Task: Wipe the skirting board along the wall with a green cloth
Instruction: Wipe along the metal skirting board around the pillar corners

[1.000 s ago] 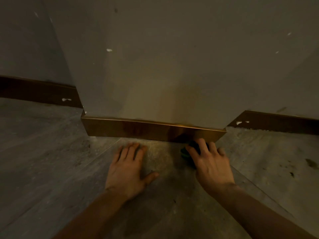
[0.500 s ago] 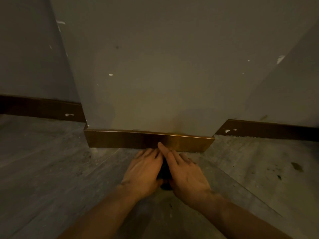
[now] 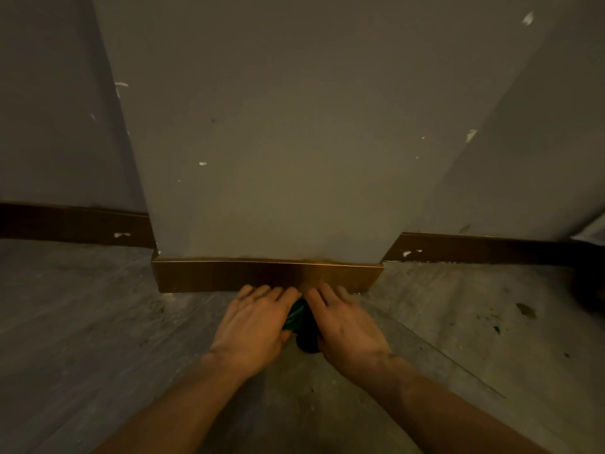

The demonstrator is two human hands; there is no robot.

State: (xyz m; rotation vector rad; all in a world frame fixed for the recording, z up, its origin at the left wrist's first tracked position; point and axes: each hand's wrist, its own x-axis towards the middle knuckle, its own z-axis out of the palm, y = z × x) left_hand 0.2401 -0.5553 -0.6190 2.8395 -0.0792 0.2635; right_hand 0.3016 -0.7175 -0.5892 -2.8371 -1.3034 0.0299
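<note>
A shiny brown skirting board (image 3: 229, 276) runs along the foot of a jutting grey wall section. Just in front of it, the dark green cloth (image 3: 299, 317) lies bunched on the floor between my two hands, mostly hidden by them. My left hand (image 3: 257, 326) covers its left side and my right hand (image 3: 343, 326) its right side. Both sets of fingers point at the board and curl over the cloth, fingertips close to the board's lower edge.
Darker skirting boards (image 3: 72, 224) (image 3: 484, 249) with white paint spots continue along the recessed walls left and right. The grey floor (image 3: 98, 339) has dark stains (image 3: 525, 310) on the right. A dark object sits at the right edge (image 3: 589, 283).
My right hand has slid the cloth left from the board's right end to its middle. My left hand came off the floor and joined it on the cloth. The view moved closer.
</note>
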